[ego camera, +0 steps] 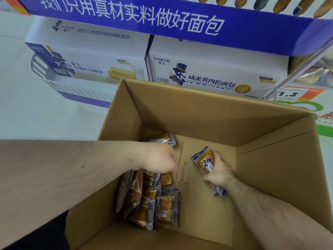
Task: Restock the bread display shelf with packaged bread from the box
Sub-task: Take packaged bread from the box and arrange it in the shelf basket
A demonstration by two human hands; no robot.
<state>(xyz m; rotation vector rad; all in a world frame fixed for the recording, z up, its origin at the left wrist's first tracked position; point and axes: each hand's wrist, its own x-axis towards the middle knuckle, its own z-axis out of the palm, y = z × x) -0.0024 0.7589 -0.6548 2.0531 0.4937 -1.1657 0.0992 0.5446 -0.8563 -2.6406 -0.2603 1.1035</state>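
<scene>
An open brown cardboard box (212, 114) fills the middle of the head view. Several clear-wrapped bread packs (153, 201) lie in its left half. Another bread pack (160, 138) rests at the far side of the box floor. My left hand (160, 158) reaches down among the packs, fingers curled on them; the grip itself is hidden. My right hand (217, 173) is closed around a bread pack (204, 160), held just above the bare box floor on the right side.
Two white printed bread cartons (216, 65) stand behind the box. A blue display shelf banner (137, 15) overhangs them, with bread on it at top right. A price tag (292, 93) and shelf rail sit at right. Pale floor lies to the left.
</scene>
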